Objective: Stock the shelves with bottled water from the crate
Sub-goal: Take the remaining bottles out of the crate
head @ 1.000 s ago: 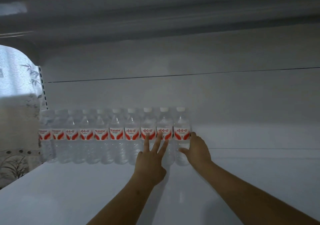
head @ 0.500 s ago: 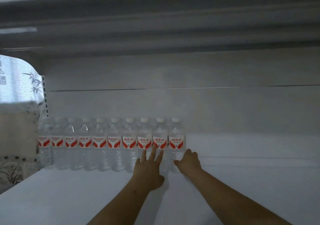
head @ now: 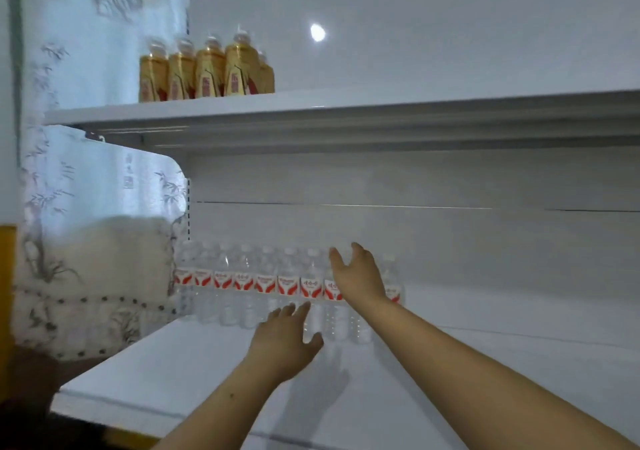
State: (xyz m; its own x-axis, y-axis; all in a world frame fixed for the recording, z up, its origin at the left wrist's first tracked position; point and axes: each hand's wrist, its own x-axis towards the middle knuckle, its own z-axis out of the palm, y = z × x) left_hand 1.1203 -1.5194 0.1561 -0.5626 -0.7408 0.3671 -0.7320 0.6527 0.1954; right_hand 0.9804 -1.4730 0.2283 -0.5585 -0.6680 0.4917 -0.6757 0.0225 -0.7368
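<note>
A row of several clear water bottles with red-and-white labels stands at the back left of the white lower shelf. My left hand hovers open just in front of the row, fingers apart and holding nothing. Higher up, my right hand is raised with spread fingers in front of the right end of the row, hiding parts of the last bottles. The crate is out of view.
The upper shelf carries several yellow drink bottles at its left end. A patterned curtain hangs at the left beside the shelving. The lower shelf stretches bare white to the right of the water row.
My head has pulled back and risen, so the upper shelf and yellow bottles have come into view. Both hands have come off the bottles; the right has lifted, the left has drawn back.
</note>
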